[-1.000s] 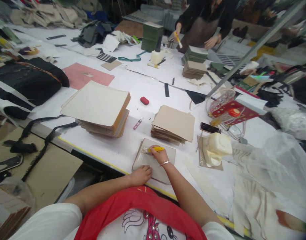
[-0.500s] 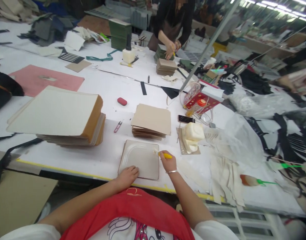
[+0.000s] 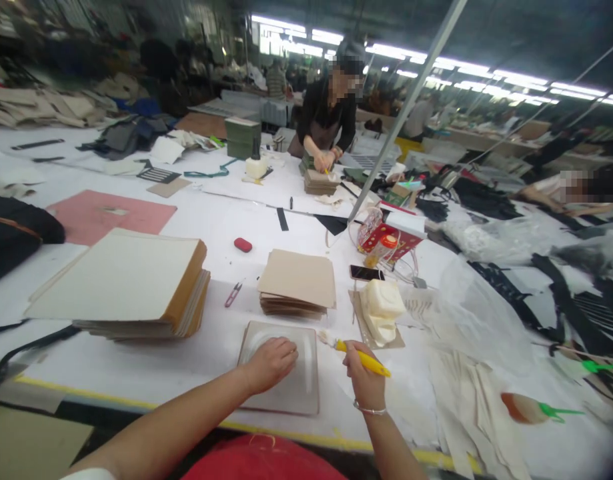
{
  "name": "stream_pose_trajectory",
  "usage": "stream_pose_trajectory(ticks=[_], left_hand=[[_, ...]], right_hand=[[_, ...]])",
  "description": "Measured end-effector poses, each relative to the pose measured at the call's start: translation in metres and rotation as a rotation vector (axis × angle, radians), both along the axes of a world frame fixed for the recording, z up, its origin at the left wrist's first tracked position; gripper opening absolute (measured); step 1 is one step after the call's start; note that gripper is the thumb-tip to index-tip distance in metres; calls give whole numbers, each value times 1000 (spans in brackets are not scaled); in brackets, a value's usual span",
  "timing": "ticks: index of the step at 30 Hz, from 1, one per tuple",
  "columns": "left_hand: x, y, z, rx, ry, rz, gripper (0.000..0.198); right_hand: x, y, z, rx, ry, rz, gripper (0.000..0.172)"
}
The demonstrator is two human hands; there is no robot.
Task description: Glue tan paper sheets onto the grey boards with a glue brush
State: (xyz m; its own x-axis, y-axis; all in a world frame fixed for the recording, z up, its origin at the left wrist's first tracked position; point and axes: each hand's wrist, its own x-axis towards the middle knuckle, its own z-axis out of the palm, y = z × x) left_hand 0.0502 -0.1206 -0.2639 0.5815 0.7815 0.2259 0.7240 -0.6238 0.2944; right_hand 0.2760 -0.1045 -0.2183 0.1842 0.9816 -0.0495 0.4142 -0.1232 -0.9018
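Note:
A yellow-handled brush (image 3: 366, 360) is gripped in my right hand (image 3: 367, 380), its pale bristles just off the right edge of a beige rectangular panel (image 3: 291, 397). A wet, whitish band runs along that panel's top and right sides. My left hand (image 3: 272, 364) is over the middle of the panel with loosely bent fingers; whether it touches the surface is hard to tell. Behind the panel stands a stack of similar beige panels (image 3: 297, 277). To the right, a cream-coated tub (image 3: 385, 300) sits on a smeared board.
A tall stack of large boards (image 3: 119, 277) stands at left. Thread snips (image 3: 233, 295), a red case (image 3: 243, 245), a phone (image 3: 367, 273) and a red bag (image 3: 401, 233) lie farther back. Fabric strips (image 3: 466, 400) and a green-nozzled bottle (image 3: 523, 408) are at right. A co-worker (image 3: 326, 127) works across the table.
My left hand has moved from the panel's near left edge to above its middle. My right hand has drawn the brush off the panel to the right. The camera has tilted up.

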Motion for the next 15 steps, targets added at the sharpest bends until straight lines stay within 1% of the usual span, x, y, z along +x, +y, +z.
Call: stream_pose_trajectory(ticks=[2, 3, 4, 5, 7, 9, 10, 13, 15], left_hand=[[6, 42, 25, 183, -68, 72, 25], [9, 63, 36, 231, -63, 124, 29], [12, 81, 45, 239, -31, 183, 33], [15, 97, 52, 208, 20, 227, 38], [21, 119, 59, 91, 139, 260, 41], [25, 128, 60, 4, 228, 233, 35], [27, 129, 60, -11, 256, 219, 31], [27, 127, 59, -8, 298, 200, 22], [23, 124, 61, -34, 316, 187, 17]], right_hand=[[-3, 18, 15, 83, 48, -87, 36], [-5, 26, 21, 117, 68, -111, 36], [-7, 33, 25, 142, 88, -127, 36], [-9, 39, 28, 162, 109, -134, 36], [-12, 51, 32, 187, 141, -143, 36], [-12, 63, 33, 202, 154, -152, 37], [-10, 68, 34, 208, 157, -158, 37], [-1, 80, 35, 224, 181, -207, 39], [4, 82, 35, 231, 226, -246, 42]])
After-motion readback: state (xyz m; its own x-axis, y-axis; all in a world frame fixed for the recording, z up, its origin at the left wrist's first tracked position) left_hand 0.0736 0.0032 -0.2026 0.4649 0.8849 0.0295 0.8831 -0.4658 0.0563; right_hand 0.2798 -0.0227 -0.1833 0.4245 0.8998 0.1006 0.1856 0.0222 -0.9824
